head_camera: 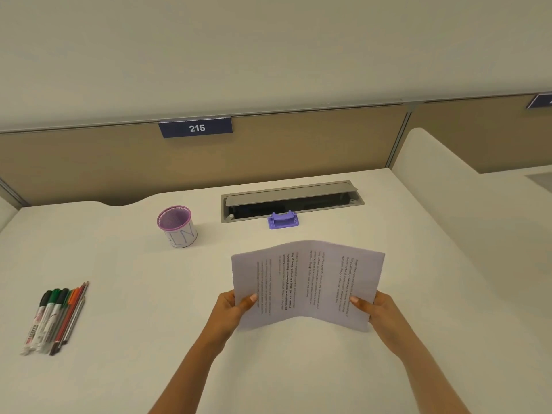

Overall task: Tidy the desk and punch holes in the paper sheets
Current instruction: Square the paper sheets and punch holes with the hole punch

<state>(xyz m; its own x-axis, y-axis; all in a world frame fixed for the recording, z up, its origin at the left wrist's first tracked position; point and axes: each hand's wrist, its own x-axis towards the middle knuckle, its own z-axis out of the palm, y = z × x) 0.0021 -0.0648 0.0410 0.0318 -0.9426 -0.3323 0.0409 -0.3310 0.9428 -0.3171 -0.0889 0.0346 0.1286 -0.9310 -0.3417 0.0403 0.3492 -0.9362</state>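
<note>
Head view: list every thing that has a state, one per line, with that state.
paper sheets: held off the desk, bowed upward along the middle
left hand: gripping the sheets' left edge
right hand: gripping the sheets' right edge
hole punch: untouched, by the cable tray
cable tray: lid open
pen cup: upright, looks empty
markers and pencils: lying bunched together on the desk
</note>
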